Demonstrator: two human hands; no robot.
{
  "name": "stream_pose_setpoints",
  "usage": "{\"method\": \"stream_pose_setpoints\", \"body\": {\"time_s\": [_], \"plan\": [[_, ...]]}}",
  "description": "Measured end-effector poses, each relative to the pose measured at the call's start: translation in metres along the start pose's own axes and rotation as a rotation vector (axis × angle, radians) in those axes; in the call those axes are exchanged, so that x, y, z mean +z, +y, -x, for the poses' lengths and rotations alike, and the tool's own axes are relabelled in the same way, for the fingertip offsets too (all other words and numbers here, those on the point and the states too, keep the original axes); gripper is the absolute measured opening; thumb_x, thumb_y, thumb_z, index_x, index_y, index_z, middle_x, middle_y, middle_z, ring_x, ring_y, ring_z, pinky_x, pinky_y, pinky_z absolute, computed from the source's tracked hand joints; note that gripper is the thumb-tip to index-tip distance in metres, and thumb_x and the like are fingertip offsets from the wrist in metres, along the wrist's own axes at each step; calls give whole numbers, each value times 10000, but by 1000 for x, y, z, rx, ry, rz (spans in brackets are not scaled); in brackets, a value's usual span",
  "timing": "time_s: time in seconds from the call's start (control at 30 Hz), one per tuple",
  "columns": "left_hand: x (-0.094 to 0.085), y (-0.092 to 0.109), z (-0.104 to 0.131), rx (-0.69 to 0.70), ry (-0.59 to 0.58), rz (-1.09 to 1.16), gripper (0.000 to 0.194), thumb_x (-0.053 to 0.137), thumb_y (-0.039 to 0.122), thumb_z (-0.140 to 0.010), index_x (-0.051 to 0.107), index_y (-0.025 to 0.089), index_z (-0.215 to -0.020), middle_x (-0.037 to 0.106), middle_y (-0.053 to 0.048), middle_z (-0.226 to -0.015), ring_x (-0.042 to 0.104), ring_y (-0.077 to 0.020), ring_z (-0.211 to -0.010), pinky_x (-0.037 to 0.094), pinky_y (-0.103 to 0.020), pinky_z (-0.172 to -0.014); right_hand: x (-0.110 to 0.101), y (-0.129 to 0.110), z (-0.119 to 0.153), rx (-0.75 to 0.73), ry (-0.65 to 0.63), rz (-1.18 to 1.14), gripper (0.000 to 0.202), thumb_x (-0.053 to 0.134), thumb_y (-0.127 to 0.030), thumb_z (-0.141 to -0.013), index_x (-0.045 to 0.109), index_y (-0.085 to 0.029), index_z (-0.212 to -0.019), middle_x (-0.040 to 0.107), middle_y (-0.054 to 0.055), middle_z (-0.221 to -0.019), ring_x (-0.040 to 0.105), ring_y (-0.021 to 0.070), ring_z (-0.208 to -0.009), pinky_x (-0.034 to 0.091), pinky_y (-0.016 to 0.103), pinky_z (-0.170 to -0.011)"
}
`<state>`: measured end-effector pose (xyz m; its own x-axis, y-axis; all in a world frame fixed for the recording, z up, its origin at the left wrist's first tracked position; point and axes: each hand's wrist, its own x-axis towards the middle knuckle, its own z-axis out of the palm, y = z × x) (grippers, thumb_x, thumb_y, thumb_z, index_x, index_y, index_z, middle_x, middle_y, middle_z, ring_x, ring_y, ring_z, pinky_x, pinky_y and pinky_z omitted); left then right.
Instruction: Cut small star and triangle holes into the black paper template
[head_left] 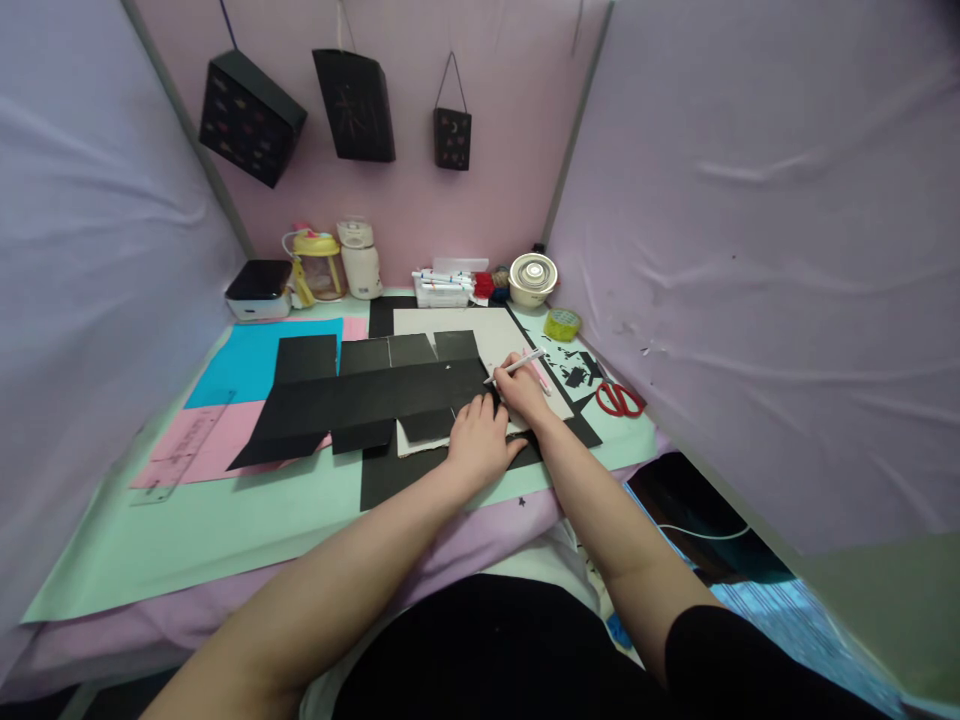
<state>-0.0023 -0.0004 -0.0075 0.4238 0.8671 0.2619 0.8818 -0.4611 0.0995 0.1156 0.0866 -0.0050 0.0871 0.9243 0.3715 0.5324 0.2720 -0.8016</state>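
A long black paper cutout with flaps along its edges lies across the mat, its right part over white sheets. My right hand is closed around a slim white pen, whose tip points left at the cutout's right end. Beside it, my left hand lies flat with fingers spread, pressing on the cutout's lower right part. A small light mark shows on the black paper near its right end. What lies under my palms is hidden.
Red scissors, black scraps and yellow-green tape lie right. Blue paper, pink paper and a clear ruler lie left. Behind stand bottles, a pen box and a round container.
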Motion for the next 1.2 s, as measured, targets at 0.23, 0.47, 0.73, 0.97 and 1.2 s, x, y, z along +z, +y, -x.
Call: {"method": "stream_pose_setpoints", "body": {"time_s": [0.23,0.47,0.73,0.97,1.2], "plan": [[1,0,0,-1,4,-3,582,535,562,-890,558,121,-1268,496,-189,-1391,409,-330,-1303,317,-430,-1079,0,0,1,6,-2,-10,101,468,-252,-730,412,-239,-647,522,-38,-581,519,175,-648,400,284,-656],[1,0,0,-6,3,-8,585,541,563,-886,559,123,-1271,498,-187,-1395,414,-325,-1299,320,-427,-1077,0,-1,1,-4,26,7,117,478,-271,-741,412,-242,-649,534,-31,-588,523,183,-662,406,293,-682],[1,-1,1,-3,3,-4,579,538,558,-890,562,121,-1268,496,-187,-1395,415,-329,-1301,322,-431,-1077,0,-1,1,-13,33,9,119,477,-261,-732,408,-240,-638,532,-34,-582,525,179,-651,404,291,-676],[0,-1,1,-7,4,-3,581,538,566,-887,562,128,-1267,498,-182,-1394,412,-325,-1305,322,-426,-1078,0,-1,1,-12,33,5,98,468,-248,-716,411,-240,-637,533,-34,-574,529,176,-644,414,283,-656],[0,0,1,-15,1,4,576,535,567,-888,558,139,-1273,494,-177,-1400,409,-324,-1309,319,-428,-1080,1,0,1,-20,27,19,92,468,-250,-713,414,-242,-639,529,-34,-575,524,179,-643,412,286,-656]]}}
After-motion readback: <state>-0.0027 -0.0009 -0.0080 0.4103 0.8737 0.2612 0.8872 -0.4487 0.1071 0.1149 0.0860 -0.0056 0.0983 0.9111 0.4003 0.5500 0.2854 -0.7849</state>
